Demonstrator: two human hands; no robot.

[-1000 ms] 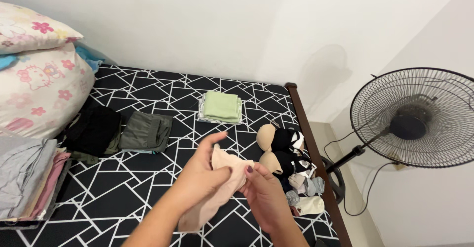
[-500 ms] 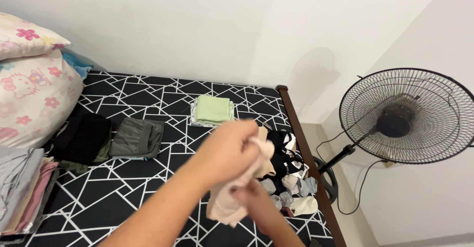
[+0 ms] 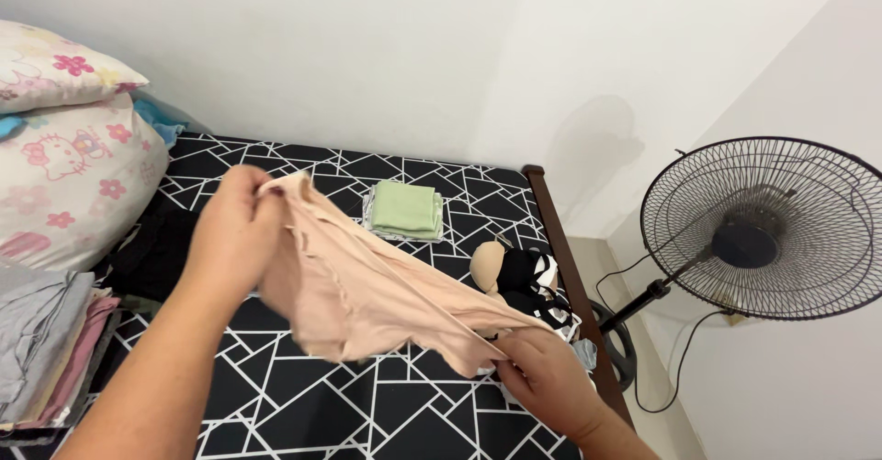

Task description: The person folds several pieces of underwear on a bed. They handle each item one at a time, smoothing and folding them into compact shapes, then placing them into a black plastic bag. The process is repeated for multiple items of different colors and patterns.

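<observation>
Down at five o'clock, the right hand pinches one end of the peach cloth. Up at ten o'clock, the left hand grips the other end. It is being stretched out; folding probably needs it flat on the bed.

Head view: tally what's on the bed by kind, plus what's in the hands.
Peach garment, stretched between left hand and right hand: 1
Floral pillows: 2
Folded green stack: 1
Grey and pink folded stack: 1
Heap of bras: 1
Total: 6
</observation>
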